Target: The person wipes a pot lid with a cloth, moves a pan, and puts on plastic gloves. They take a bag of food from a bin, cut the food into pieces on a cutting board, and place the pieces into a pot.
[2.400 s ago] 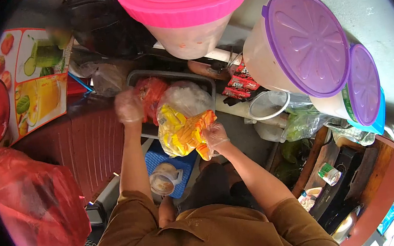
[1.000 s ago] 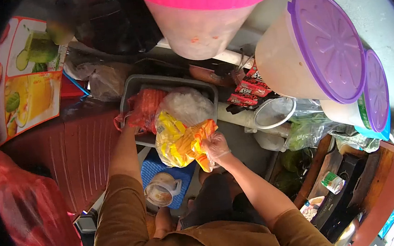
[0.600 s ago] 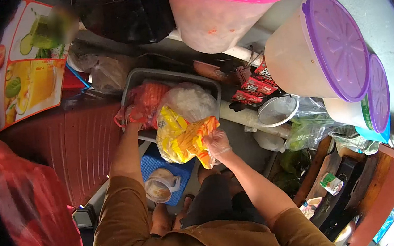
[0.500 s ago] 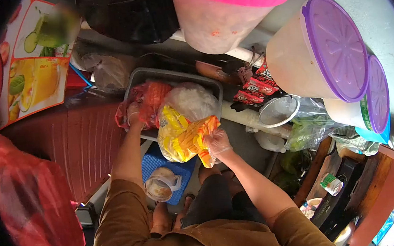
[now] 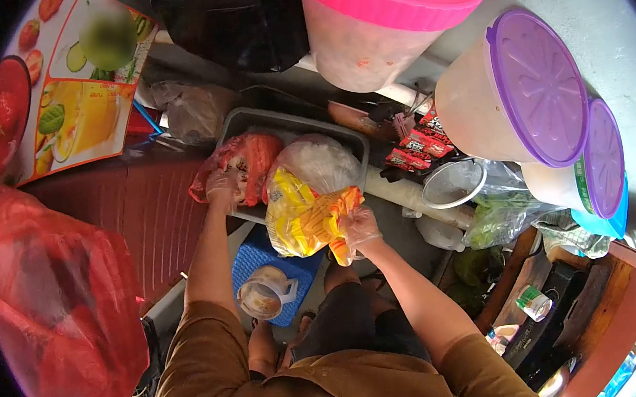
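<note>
My right hand, in a clear plastic glove, grips the gathered end of a yellow and orange plastic bag. That bag hangs over the near edge of a grey tub. My left hand, also gloved, is closed at the near side of a red plastic bag in the tub; its fingertips are partly hidden. Pale, dark-flecked contents show in the red bag's mouth. Beside it sits a clear bag of whitish stuff. Below, a clear plastic jug rests on a blue stool.
A pink-lidded bucket and a purple-lidded tub stand at the back and right. Red sachets and a white-rimmed strainer lie right of the grey tub. A red plastic sheet hangs at left.
The red bag's mouth has spread, so its contents now show, and my left hand is more visible at its edge. My right hand keeps hold of the yellow bag. The view has shifted slightly.
</note>
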`<state>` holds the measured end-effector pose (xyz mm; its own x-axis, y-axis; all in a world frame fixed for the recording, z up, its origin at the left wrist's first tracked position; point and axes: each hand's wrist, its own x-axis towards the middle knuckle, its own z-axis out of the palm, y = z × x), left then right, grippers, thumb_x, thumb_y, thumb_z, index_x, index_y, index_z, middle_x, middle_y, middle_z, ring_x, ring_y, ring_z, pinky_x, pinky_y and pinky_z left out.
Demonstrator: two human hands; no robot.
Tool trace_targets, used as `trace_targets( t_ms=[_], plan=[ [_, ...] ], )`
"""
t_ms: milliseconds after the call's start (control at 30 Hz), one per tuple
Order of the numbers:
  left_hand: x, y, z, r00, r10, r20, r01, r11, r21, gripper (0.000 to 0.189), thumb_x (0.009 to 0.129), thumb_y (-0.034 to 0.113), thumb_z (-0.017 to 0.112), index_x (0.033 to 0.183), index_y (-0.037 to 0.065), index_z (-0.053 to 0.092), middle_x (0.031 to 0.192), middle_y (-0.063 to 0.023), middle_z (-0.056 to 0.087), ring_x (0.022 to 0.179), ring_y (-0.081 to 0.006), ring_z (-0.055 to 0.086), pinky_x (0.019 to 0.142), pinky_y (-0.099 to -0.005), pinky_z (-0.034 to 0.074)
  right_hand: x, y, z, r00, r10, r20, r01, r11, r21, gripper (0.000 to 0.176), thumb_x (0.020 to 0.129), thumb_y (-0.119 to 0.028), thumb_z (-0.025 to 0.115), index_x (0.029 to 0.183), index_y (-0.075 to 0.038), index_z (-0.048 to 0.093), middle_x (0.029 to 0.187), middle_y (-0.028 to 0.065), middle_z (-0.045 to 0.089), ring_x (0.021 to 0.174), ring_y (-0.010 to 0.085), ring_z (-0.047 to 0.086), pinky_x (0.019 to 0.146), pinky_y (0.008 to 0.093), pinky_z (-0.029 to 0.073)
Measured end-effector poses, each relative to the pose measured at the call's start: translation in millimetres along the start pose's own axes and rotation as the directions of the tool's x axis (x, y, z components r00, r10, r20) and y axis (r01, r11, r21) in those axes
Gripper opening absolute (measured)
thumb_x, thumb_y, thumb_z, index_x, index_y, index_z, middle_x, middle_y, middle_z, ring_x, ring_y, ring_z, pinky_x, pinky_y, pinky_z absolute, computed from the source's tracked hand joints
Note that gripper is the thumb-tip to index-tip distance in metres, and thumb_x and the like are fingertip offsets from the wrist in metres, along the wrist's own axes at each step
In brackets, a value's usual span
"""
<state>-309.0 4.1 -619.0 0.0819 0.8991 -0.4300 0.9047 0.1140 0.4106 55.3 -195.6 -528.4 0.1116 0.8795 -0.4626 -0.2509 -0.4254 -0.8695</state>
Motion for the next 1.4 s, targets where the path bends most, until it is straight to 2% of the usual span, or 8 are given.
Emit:
trace_targets(
  t_ms=[67, 200, 267, 400, 467, 600, 667, 1400],
  plan=[
    [-13, 1, 1, 0.989, -0.116, -0.09, 0.034, 0.781, -0.624, 0.04, 0.086, 0.03, 0.067, 0.113, 0.001, 0.064, 0.103, -0.0143, 0.068, 0.093, -0.0283, 0.065, 0.085, -0.0413, 0.051, 1, 2, -3, 0.995, 0.093, 0.029, -0.092, 0.995, -0.04, 0.024, 0.081, 0.009, 0.053, 0.102, 0.0, 0.06, 0.096, 0.0011, 0.063, 0.084, 0.011, 0.059, 0.072, 0.027, 0.049],
    [-55, 78, -60, 0.919, -0.362, 0.155, 0.361, 0.616, -0.7, 0.047, 0.087, 0.029, 0.069, 0.122, -0.001, 0.059, 0.107, -0.0123, 0.067, 0.095, -0.0235, 0.065, 0.084, -0.0388, 0.052, -2, -10, 3, 0.996, 0.088, -0.012, -0.088, 0.996, 0.034, 0.022, 0.083, 0.008, 0.052, 0.101, 0.0, 0.061, 0.095, 0.0008, 0.064, 0.084, 0.0109, 0.059, 0.073, 0.0273, 0.049],
    [-58, 75, -58, 0.914, -0.338, 0.225, 0.336, 0.322, -0.885, 0.05, 0.086, 0.029, 0.072, 0.124, 0.0, 0.058, 0.107, -0.0117, 0.065, 0.093, -0.0218, 0.064, 0.084, -0.0371, 0.052, -4, -23, 7, 0.997, 0.071, -0.037, -0.067, 0.992, 0.108, 0.02, 0.083, 0.007, 0.052, 0.1, 0.0, 0.061, 0.093, 0.0006, 0.064, 0.084, 0.0108, 0.059, 0.073, 0.0276, 0.049],
    [-27, 27, -28, 0.953, -0.102, 0.284, 0.302, 0.358, -0.884, 0.052, 0.086, 0.029, 0.071, 0.126, 0.0, 0.056, 0.107, -0.0137, 0.066, 0.096, -0.0268, 0.066, 0.089, -0.0388, 0.052, -3, -24, 5, 0.997, 0.067, -0.028, -0.066, 0.997, 0.031, 0.019, 0.084, 0.007, 0.053, 0.099, 0.0, 0.061, 0.092, 0.0003, 0.064, 0.083, 0.0103, 0.059, 0.072, 0.0275, 0.049],
    [-21, 50, -20, 0.93, -0.084, -0.357, 0.124, 0.988, 0.09, 0.046, 0.083, 0.028, 0.073, 0.12, 0.002, 0.06, 0.105, -0.0169, 0.069, 0.098, -0.0324, 0.068, 0.089, -0.0407, 0.053, -2, -24, 4, 0.997, 0.071, -0.015, -0.07, 0.996, 0.047, 0.019, 0.083, 0.007, 0.054, 0.1, -0.001, 0.061, 0.092, 0.0002, 0.064, 0.082, 0.0099, 0.058, 0.072, 0.0275, 0.049],
    [-11, 117, -47, 0.935, -0.303, -0.184, 0.347, 0.885, 0.309, 0.033, 0.094, 0.034, 0.056, 0.109, 0.009, 0.069, 0.104, -0.0176, 0.07, 0.101, -0.0309, 0.068, 0.084, -0.0442, 0.054, 6, 2, -4, 0.999, 0.055, 0.004, -0.055, 0.998, 0.032, 0.02, 0.083, 0.007, 0.054, 0.1, -0.002, 0.06, 0.094, 0.0001, 0.063, 0.083, 0.0094, 0.057, 0.073, 0.0271, 0.049],
    [22, 76, -14, 0.988, 0.006, -0.157, 0.084, 0.827, 0.556, 0.022, 0.09, 0.027, 0.06, 0.093, 0.011, 0.074, 0.105, -0.019, 0.07, 0.104, -0.031, 0.068, 0.084, -0.044, 0.056, 5, 14, -6, 0.997, 0.081, -0.005, -0.081, 0.996, -0.043, 0.02, 0.083, 0.007, 0.054, 0.1, -0.002, 0.06, 0.095, 0.0001, 0.063, 0.084, 0.0094, 0.058, 0.074, 0.0266, 0.05],
    [60, 149, 8, 0.982, -0.062, 0.18, 0.0, 0.944, 0.329, 0.024, 0.09, 0.026, 0.055, 0.094, 0.01, 0.072, 0.107, -0.0156, 0.07, 0.104, -0.0301, 0.067, 0.087, -0.0446, 0.054, -4, 0, -1, 0.989, 0.144, -0.021, -0.145, 0.984, -0.102, 0.01, 0.08, 0.0, 0.058, 0.073, -0.005, 0.053, 0.072, -0.003, 0.051, 0.066, 0.0076, 0.048, 0.058, 0.0279, 0.041]
  ],
)
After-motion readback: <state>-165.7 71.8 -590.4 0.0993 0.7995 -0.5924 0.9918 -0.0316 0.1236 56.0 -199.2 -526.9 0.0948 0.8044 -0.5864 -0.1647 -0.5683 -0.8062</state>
